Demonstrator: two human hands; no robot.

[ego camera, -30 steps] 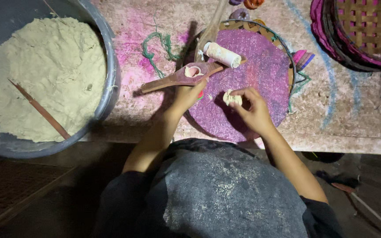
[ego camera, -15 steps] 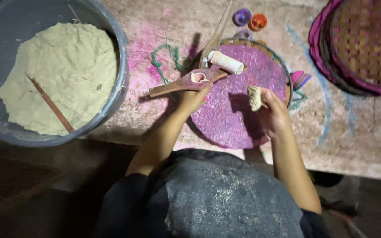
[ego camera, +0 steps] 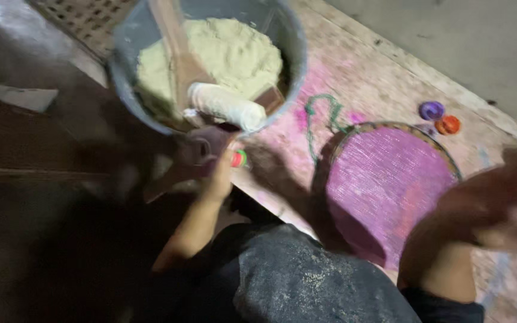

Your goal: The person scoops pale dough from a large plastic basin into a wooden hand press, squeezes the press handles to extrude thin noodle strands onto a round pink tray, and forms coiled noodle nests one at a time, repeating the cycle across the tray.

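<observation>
Left hand (ego camera: 213,170) grips the wooden mould (ego camera: 201,146) at the rim of the grey basin (ego camera: 294,54) of dough (ego camera: 228,51), beside a white roller (ego camera: 225,106). Right hand (ego camera: 498,209), blurred beside the purple mat (ego camera: 384,179): grip cannot be told. Best results come from holding the mould level over the basin.

Matt wooden mould (ego camera: 201,149), powdery dough (ego camera: 222,54), rough woven tray (ego camera: 384,179)

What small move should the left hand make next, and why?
Probably lower the wooden mould into the dough. The left hand holds the mould at the near rim of the grey tub, beside the white roller, while the right hand, blurred, is off over the purple board.
</observation>
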